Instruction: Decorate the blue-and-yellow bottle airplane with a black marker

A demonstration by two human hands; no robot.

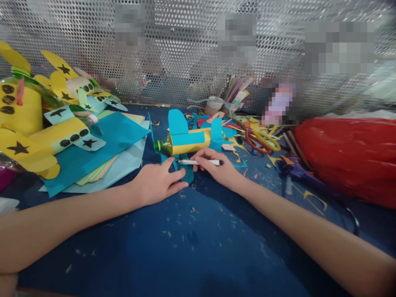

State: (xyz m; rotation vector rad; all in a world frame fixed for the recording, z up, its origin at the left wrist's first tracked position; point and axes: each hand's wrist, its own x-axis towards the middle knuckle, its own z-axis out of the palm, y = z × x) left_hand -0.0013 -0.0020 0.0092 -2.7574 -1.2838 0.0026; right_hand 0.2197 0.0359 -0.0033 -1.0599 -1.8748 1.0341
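Observation:
My right hand grips a white marker with a black end, its tip pointing left over a blue paper wing. Dark marks show on that wing near the tip. With fingers spread, my left hand lies across the wing's left side and hides part of it. Just beyond both hands a model plane rests on the table, made of a green plastic bottle wrapped in yellow paper. Blue paper pieces form its upright wing and tail.
At left stand several yellow bottle planes with black stars, beside stacked coloured paper. Scissors, paper scraps and cups of sticks lie beyond my right hand. A red plastic bag sits at right; a perforated metal panel closes the back.

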